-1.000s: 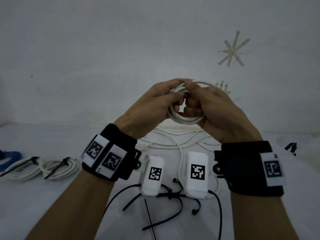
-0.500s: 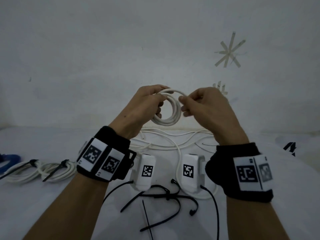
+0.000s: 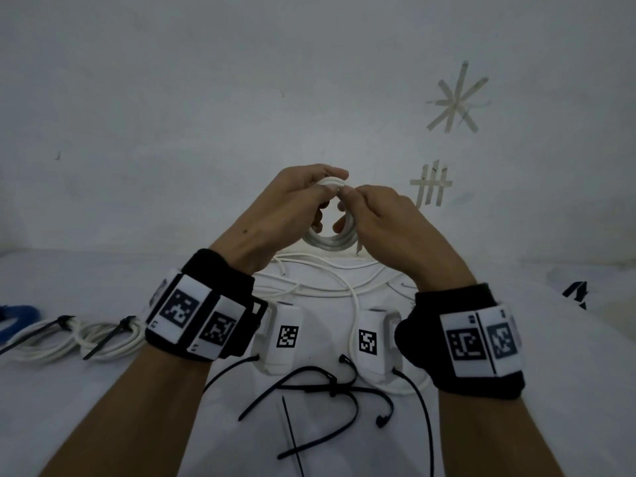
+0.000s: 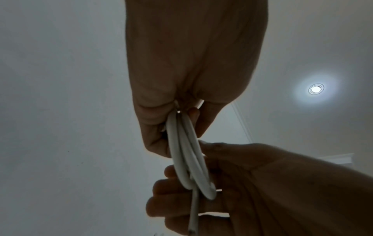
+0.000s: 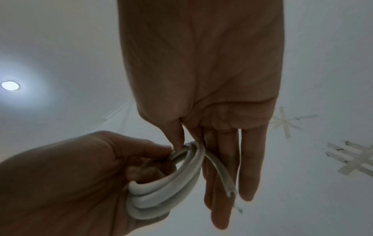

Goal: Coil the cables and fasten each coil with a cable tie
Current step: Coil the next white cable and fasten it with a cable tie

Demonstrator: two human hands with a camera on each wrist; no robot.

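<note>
I hold a white cable coil (image 3: 328, 241) up in front of the wall with both hands. My left hand (image 3: 303, 201) grips the coil's left side, fingers curled through the loops (image 5: 161, 186). Thumb and forefinger of my right hand (image 3: 364, 208) pinch the coil's top (image 5: 189, 146); its other fingers hang straight behind the loops. The cable's cut end (image 5: 231, 190) sticks out loose below the right hand. Several black cable ties (image 3: 323, 390) lie on the white table near me.
Loose white cables (image 3: 330, 287) sprawl on the table (image 3: 550, 390) under my hands. Two tied white coils (image 3: 72, 335) lie at the left, beside a blue object (image 3: 17, 313). Tape marks (image 3: 454, 98) are stuck on the wall.
A second ago both hands were clasped on the coil. They drew slightly apart, and the right fingertips have now come back to the coil's top beside the left thumb.
</note>
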